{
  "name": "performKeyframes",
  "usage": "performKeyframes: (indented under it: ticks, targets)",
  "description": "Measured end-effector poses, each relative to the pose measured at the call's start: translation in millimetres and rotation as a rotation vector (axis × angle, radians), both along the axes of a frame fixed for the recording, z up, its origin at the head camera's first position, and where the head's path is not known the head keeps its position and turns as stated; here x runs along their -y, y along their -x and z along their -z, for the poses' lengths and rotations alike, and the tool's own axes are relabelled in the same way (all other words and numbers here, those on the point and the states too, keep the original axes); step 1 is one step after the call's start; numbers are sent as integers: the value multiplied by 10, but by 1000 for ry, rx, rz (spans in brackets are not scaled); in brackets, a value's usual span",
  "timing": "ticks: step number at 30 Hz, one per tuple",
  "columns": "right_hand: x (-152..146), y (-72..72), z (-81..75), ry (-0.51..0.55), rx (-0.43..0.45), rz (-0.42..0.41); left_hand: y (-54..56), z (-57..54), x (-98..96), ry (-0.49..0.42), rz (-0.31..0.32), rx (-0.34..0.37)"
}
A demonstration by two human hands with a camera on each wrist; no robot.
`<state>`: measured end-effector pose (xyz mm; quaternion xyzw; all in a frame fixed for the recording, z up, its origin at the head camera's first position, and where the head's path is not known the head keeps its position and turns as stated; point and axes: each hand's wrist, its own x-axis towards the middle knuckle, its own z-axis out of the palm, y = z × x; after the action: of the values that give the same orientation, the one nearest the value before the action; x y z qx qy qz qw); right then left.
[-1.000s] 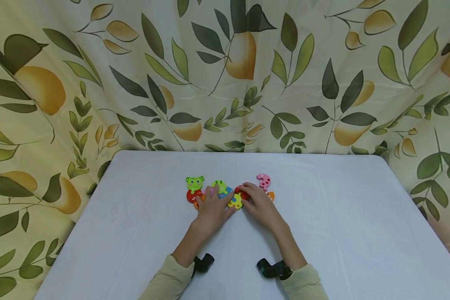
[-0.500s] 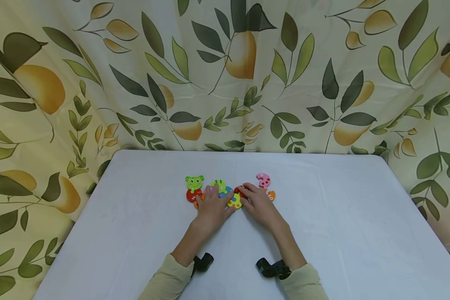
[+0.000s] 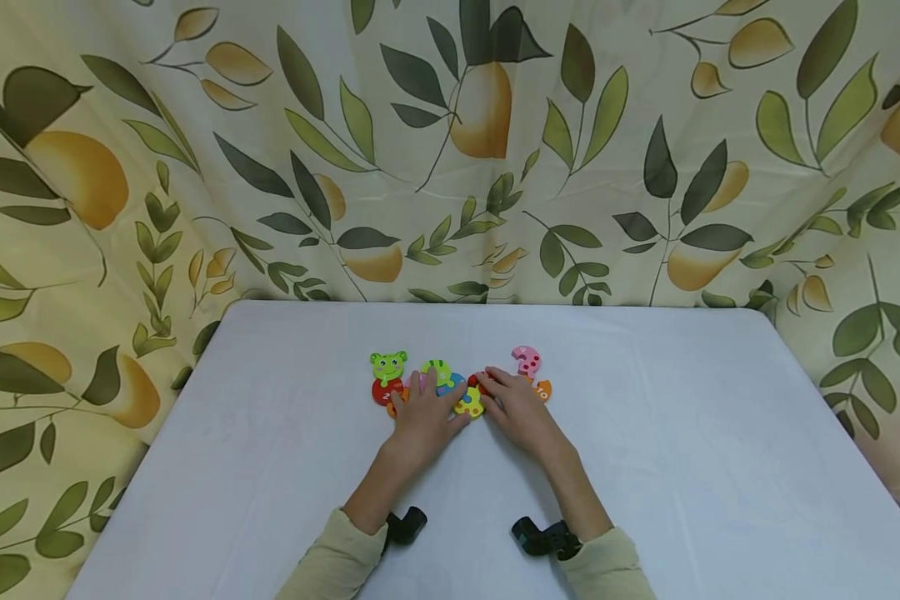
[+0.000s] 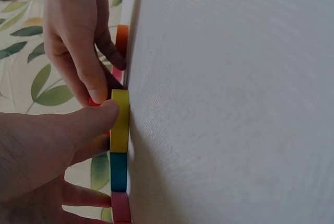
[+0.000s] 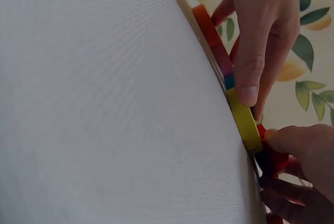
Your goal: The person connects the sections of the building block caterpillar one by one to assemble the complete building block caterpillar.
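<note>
A caterpillar number puzzle of colourful flat pieces lies on the table. Its green smiling head [image 3: 388, 365] is at the left, above a red numbered piece [image 3: 385, 392]. My left hand [image 3: 422, 421] rests over the joined pieces with fingers spread, its thumb on the yellow spotted piece [image 3: 468, 403]. A blue piece [image 3: 453, 387] and a green striped piece [image 3: 438, 368] show beyond its fingers. My right hand [image 3: 523, 410] pinches a red puzzle piece [image 5: 275, 160] between thumb and fingers, right at the yellow piece's edge. That hand partly hides the red piece.
A pink spotted piece [image 3: 527, 361] and an orange piece [image 3: 543, 390] lie just beyond my right hand. The white-covered table [image 3: 682, 450] ends at a leaf-and-fruit patterned curtain [image 3: 570, 208]. Black wrist cameras [image 3: 543, 537] sit at both cuffs.
</note>
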<state>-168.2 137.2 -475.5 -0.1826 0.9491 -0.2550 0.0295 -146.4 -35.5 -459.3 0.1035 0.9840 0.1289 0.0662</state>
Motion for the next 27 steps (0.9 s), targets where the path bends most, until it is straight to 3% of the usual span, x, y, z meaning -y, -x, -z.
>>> performKeyframes:
  ticks: [27]
  targets:
    - [-18, -23, -15, -41, -62, -27, -6, -4, -16, 13, -1, -5]
